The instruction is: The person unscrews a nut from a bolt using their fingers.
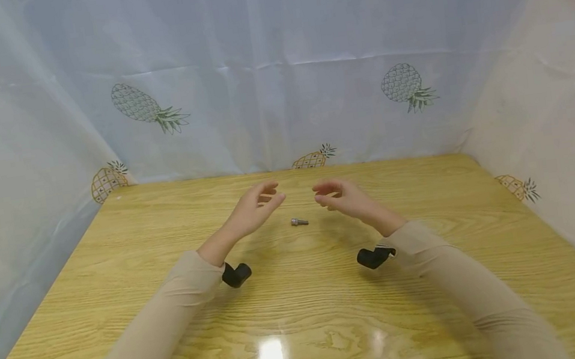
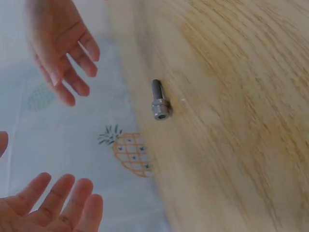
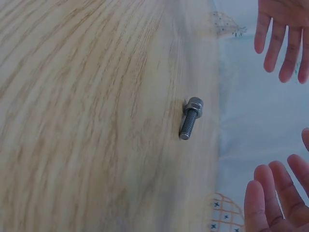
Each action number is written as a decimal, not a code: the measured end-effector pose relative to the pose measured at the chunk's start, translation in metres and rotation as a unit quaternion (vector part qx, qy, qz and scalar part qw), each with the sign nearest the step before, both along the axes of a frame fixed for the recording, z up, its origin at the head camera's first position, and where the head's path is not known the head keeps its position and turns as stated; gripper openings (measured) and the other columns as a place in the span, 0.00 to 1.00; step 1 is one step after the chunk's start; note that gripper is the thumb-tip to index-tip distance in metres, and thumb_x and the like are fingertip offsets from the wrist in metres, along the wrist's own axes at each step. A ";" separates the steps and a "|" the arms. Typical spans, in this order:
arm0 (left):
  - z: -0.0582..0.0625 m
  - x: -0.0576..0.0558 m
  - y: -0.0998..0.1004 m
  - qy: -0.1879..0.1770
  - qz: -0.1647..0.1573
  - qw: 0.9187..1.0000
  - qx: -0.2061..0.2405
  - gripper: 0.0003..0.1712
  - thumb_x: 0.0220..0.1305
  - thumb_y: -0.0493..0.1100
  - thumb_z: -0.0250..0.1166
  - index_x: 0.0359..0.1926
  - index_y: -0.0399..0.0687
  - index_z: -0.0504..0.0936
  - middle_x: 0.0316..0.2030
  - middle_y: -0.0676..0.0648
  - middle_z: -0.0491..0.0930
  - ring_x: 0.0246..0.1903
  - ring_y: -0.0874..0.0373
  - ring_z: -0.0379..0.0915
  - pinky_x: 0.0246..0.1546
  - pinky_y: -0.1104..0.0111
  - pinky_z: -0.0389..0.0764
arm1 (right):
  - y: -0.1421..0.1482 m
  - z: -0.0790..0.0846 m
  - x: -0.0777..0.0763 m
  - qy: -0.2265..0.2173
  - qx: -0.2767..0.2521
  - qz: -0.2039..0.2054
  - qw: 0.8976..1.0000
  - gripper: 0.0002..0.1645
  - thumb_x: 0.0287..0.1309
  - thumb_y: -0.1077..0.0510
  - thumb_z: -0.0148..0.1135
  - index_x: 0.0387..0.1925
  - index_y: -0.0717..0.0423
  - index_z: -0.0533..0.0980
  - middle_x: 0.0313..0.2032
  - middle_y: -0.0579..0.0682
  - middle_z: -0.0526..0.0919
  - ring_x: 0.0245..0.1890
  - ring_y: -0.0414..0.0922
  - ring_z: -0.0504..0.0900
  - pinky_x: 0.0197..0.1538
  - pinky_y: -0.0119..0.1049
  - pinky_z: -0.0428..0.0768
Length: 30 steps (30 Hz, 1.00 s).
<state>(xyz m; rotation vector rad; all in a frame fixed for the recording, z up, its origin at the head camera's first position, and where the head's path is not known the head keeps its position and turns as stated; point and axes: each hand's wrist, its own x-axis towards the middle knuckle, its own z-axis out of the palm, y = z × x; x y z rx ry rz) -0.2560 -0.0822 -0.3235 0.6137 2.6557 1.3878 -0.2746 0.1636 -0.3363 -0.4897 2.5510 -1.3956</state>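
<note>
A small metal bolt (image 1: 300,221) lies on its side on the wooden table, between the two hands and a little nearer the wearer. Its socket in the head shows in the left wrist view, and a nut (image 3: 192,112) sits on the thread up against the head in the right wrist view. My left hand (image 1: 254,209) hovers over the table to the left of the bolt, fingers relaxed and holding nothing. Mirroring it on the right, my right hand (image 1: 347,200) is also raised, with loosely bent fingers and nothing in them.
The yellow wood-grain table (image 1: 303,298) reaches back to a pale curtain (image 1: 264,85) printed with pineapples, which also hangs on both sides. Black wrist mounts, one at the left cuff (image 1: 237,274) and one at the right cuff (image 1: 375,256), stick out inward below the wrists.
</note>
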 end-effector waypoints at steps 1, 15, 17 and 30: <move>-0.001 -0.001 0.000 -0.002 0.002 1.000 0.002 0.31 0.69 0.55 0.51 0.67 0.45 0.62 0.61 0.38 0.68 0.59 0.42 0.68 0.56 0.52 0.74 | -0.001 -0.001 -0.001 -0.011 -0.009 -0.004 1.000 0.25 0.65 0.52 0.54 0.61 0.56 0.68 0.57 0.61 0.73 0.55 0.58 0.76 0.56 0.49 0.77; -0.022 -0.018 0.008 -0.030 0.021 0.999 -0.011 0.23 0.68 0.46 0.55 0.58 0.36 0.72 0.53 0.37 0.76 0.51 0.44 0.74 0.52 0.57 0.77 | -0.014 -0.014 -0.017 -0.131 -0.062 -0.024 0.989 0.28 0.65 0.57 0.53 0.63 0.64 0.64 0.58 0.63 0.70 0.58 0.59 0.73 0.60 0.48 0.74; -0.025 -0.020 0.010 -0.037 0.020 0.999 -0.016 0.23 0.67 0.46 0.56 0.58 0.35 0.72 0.52 0.36 0.76 0.49 0.45 0.75 0.51 0.58 0.77 | -0.014 -0.016 -0.018 -0.139 -0.062 -0.025 0.988 0.27 0.65 0.57 0.54 0.62 0.64 0.65 0.58 0.63 0.71 0.57 0.58 0.73 0.59 0.46 0.75; -0.038 -0.023 0.020 -0.102 0.017 0.994 -0.023 0.20 0.65 0.42 0.57 0.55 0.34 0.75 0.46 0.36 0.80 0.34 0.51 0.80 0.32 0.72 0.77 | -0.020 -0.030 -0.030 -0.162 -0.003 -0.022 0.987 0.24 0.60 0.59 0.58 0.57 0.65 0.71 0.50 0.61 0.78 0.31 0.35 0.79 0.39 0.29 0.81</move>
